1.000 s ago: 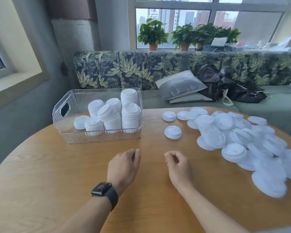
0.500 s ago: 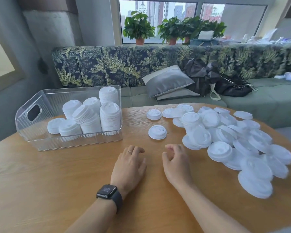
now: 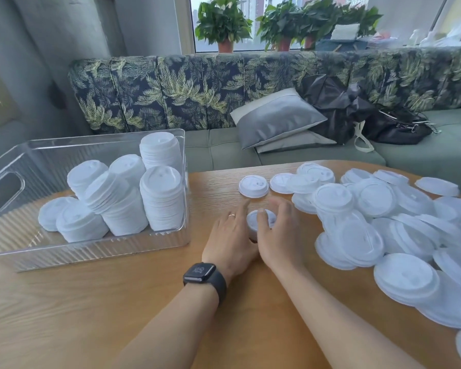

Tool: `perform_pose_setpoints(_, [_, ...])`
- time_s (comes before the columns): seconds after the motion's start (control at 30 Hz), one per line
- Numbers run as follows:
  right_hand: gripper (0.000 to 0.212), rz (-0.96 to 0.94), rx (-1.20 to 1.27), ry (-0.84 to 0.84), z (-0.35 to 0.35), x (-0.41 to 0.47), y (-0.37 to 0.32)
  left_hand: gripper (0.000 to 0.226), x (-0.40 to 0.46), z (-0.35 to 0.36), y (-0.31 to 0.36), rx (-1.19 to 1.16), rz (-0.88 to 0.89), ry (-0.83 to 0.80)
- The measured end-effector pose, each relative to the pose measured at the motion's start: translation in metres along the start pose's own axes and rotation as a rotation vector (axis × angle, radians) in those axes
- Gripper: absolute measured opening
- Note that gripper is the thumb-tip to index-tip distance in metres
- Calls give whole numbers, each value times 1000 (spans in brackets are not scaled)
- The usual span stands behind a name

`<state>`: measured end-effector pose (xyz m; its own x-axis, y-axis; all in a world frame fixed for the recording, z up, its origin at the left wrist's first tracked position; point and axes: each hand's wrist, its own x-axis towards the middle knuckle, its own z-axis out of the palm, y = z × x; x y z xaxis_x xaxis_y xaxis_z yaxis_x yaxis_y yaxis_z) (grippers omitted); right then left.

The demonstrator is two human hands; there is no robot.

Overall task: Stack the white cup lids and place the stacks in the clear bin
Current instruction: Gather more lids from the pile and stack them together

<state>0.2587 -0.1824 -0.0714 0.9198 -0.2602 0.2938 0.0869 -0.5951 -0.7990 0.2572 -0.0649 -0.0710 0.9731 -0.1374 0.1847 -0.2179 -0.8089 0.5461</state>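
Sitting on the table (image 3: pixel 91 302) between both hands, a single lid (image 3: pixel 253 222) is cupped from either side. Left hand (image 3: pixel 230 242) touches its left edge with fairly straight fingers, not curled round it. Right hand (image 3: pixel 280 235) curls over it, fingertips (image 3: pixel 261 213) on top, gripping it. Loose lids (image 3: pixel 383 222) piled just right, spreading to the table's right edge; one more lid (image 3: pixel 253 185) lies just beyond the hands. Bin (image 3: pixel 91 251) at left holds several lid stacks (image 3: pixel 161 198), some upright, one leaning. Watch (image 3: pixel 200 272) on left wrist, ring (image 3: pixel 231 215) on left finger. Sofa (image 3: pixel 224 147) behind.
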Motion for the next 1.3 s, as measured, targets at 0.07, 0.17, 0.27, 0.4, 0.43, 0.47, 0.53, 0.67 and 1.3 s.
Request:
perform_pose_setpoints(0.07, [34, 10, 17, 10, 7, 11, -1, 83, 11, 2, -4, -21, -2, 15])
perform_pose_setpoints(0.17, [29, -3, 23, 43, 17, 26, -2, 77, 22, 2, -8, -101, -43, 113])
perform_pose_setpoints(0.27, [30, 9, 21, 50, 26, 41, -2, 78, 31, 1, -14, -172, -109, 261])
perform_pose_setpoints(0.4, [37, 10, 23, 37, 36, 58, -3, 75, 40, 1, -22, -215, -143, 383])
perform_pose_setpoints(0.43, [38, 8, 19, 34, 38, 61, -4, 74, 42, 2, -24, -226, -144, 404])
perform_pose_setpoints(0.47, [40, 8, 8, 32, 40, 65, -4, 73, 43, 2, -24, -241, -144, 423])
perform_pose_setpoints(0.53, [45, 12, -24, 17, 44, 72, -6, 71, 44, 3, -25, -286, -144, 455])
perform_pose_setpoints(0.67, [69, 54, -83, -37, 53, 84, -7, 69, 44, 4, -26, -367, -181, 491])
perform_pose_setpoints(1.3, [75, -64, 38, -50, 9, 7, -10, 63, -23, -15, -7, -569, -148, 446])
